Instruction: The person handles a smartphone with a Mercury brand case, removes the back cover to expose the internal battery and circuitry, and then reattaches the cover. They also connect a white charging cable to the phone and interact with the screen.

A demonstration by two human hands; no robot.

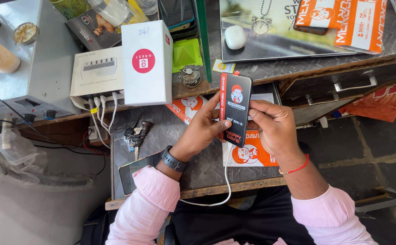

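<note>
We sit at a dark stone desk; above it stands a white box; between our hands, over the desk, a black phone stands upright, long axis running away from us; left hand grips its left edge, right hand its right, fingers closed on it, equally near.
</note>
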